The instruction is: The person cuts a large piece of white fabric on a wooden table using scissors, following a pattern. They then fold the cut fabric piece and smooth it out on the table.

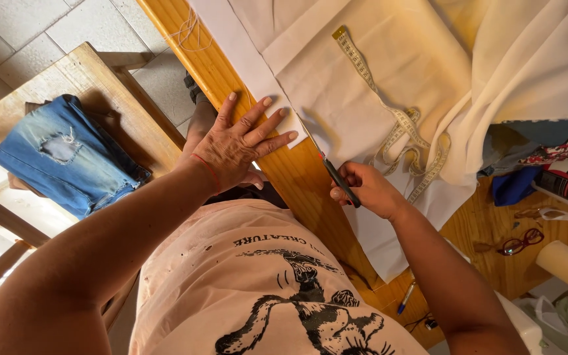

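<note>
left hand (235, 148) lies flat, fingers spread wide, palm down on the wooden tabletop (297, 177) w/ fingertips pressing the edge of a long white fabric strip (248, 62); it grips nothing. thin red thread around that wrist. right hand (366, 189) is closed around a dark pen-like marker (338, 179), thumb & fingers pinched on the barrel. marker sits just right of the left hand, close but apart, its tip at the near corner of the white fabric strip, right beside the left fingertips. marker's long axis runs diagonal: tip toward upper left of view, back end toward lower right into the right hand. strip's long axis runs same slant, from that corner up along the tabletop edge toward the top of view.

cream cloth (389, 85) covers most of the tabletop beyond the hands. yellow tape measure (396, 121) lies on it, straight from top centre down, then looped in a tangle just above the right hand. loose thread (189, 33) on the bare wood at top. blue pen (406, 297) on the wood near the right forearm. red-framed glasses (520, 242) at far right, w/ blue & patterned cloth heaped above them. ripped blue jeans (67, 158) on a wooden chair (93, 72) to the left, well apart. no packages or signs in view; shirt has a dark animal print.
</note>
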